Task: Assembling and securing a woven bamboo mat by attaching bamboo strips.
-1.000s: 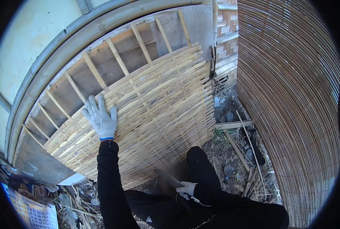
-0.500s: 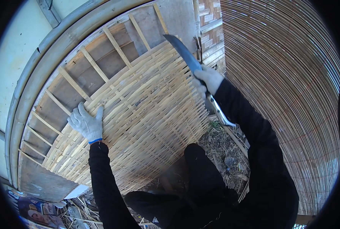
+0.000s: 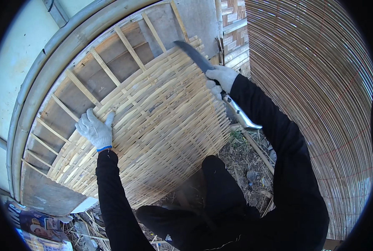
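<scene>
A woven bamboo panel (image 3: 165, 121) stands in front of me, its bare upright slats (image 3: 130, 48) sticking out past the top edge of the weave. My left hand (image 3: 96, 129), in a whitish knit glove with a blue cuff, lies flat on the weave near that edge, fingers spread. My right hand (image 3: 222, 79), gloved too, is wrapped round the handle of a large curved knife (image 3: 195, 56). The dark blade points up and left, over the panel's upper right corner. The handle's shiny metal end (image 3: 245, 119) sticks out below the hand.
A weathered board (image 3: 195, 21) stands behind the panel, framed by long curved-looking poles (image 3: 31, 83). At the right hangs a screen of thin sticks (image 3: 312, 104). Dry plant scraps (image 3: 247, 163) cover the ground by my knee. A printed sheet (image 3: 40, 226) lies at lower left.
My right hand and the knife have moved slightly left, and the blade has tilted farther left across the panel's corner. My left hand stays on the weave.
</scene>
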A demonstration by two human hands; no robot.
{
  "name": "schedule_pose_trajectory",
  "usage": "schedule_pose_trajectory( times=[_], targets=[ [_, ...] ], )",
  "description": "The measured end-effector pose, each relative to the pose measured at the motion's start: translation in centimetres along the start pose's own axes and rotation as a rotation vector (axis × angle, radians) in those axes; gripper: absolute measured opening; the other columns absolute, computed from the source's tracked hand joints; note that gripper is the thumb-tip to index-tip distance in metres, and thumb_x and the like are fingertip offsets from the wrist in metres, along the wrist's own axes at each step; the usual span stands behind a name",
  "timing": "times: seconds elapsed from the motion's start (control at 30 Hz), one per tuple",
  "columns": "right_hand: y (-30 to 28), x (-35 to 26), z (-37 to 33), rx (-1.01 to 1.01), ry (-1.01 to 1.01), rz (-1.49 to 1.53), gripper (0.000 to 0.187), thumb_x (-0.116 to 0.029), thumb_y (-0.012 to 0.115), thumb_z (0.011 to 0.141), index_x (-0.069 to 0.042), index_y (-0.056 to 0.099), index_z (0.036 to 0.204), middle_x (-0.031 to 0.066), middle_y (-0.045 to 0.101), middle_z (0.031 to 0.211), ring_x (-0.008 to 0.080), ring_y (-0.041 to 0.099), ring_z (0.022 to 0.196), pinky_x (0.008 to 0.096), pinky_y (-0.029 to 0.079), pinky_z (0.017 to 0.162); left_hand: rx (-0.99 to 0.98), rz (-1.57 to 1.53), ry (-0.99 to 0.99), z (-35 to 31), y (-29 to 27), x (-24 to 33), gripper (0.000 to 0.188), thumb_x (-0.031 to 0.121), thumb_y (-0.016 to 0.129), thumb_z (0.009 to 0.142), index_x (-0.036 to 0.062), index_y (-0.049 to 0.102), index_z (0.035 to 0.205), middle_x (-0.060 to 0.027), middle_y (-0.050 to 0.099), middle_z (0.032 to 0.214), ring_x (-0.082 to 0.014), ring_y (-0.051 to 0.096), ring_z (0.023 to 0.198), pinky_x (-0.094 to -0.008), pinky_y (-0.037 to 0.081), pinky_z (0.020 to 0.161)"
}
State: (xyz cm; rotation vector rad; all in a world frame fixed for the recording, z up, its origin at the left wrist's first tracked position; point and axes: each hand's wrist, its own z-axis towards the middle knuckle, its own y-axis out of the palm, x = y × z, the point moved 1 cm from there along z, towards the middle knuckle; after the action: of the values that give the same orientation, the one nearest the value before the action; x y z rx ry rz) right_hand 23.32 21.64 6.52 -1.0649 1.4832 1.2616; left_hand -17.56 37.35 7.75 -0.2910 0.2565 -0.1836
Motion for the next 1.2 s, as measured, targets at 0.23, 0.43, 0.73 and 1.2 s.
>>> schedule_pose_trajectory(
  times=[0.23, 0.43, 0.73, 1.2],
  targets=[
    [0.0, 0.6, 0.4, 0.107, -0.088, 0.186, 0.012, -0.022, 0.051, 0.104, -0.011, 0.047, 0.102, -0.0015, 0.049, 0.070, 0.0086, 0.041, 0.045, 0.0279, 0.040, 0.038, -0.049, -0.035, -0.023, 0.0, 0.1, 0.8, 0.078, 0.059, 0.084, 0.071, 0.0061, 0.062, 0.123, -0.0131, 0.060, 0.112, -0.0340, 0.053, 0.109, -0.0499, 0.036, 0.103],
    [1.3, 3.0, -0.7, 0.035, -0.064, 0.045, 0.010, -0.019, 0.049, 0.104, -0.011, 0.046, 0.100, -0.0005, 0.049, 0.070, 0.0095, 0.043, 0.046, 0.0285, 0.043, 0.040, -0.055, 0.007, -0.028, -0.4, 0.4, 0.2, 0.076, 0.056, 0.081, 0.077, 0.0051, 0.059, 0.129, -0.0146, 0.059, 0.119, -0.0348, 0.052, 0.117, -0.0544, 0.032, 0.111],
    [4.4, 26.0, -16.3, 0.042, 0.214, 0.725, 0.012, -0.020, 0.059, 0.102, -0.013, 0.051, 0.107, 0.0021, 0.052, 0.073, 0.0124, 0.045, 0.048, 0.0320, 0.045, 0.044, -0.180, 0.036, -0.091, -5.0, 0.1, 1.3, 0.086, 0.054, 0.071, 0.087, 0.0036, 0.043, 0.151, -0.0229, 0.041, 0.155, -0.0442, 0.035, 0.143, -0.0611, 0.025, 0.118],
    [-10.0, 46.5, -25.0, 0.465, 0.493, -0.947, 0.045, -0.046, 0.058, 0.099, -0.009, 0.061, 0.124, 0.0280, 0.071, 0.105, 0.0414, 0.072, 0.099, 0.0503, 0.057, 0.083, -0.724, -0.207, -0.009, -23.3, -2.6, 5.1, 0.086, 0.047, 0.073, 0.084, 0.0033, 0.043, 0.152, -0.0234, 0.036, 0.158, -0.0457, 0.028, 0.146, -0.0594, 0.019, 0.122]
  ],
)
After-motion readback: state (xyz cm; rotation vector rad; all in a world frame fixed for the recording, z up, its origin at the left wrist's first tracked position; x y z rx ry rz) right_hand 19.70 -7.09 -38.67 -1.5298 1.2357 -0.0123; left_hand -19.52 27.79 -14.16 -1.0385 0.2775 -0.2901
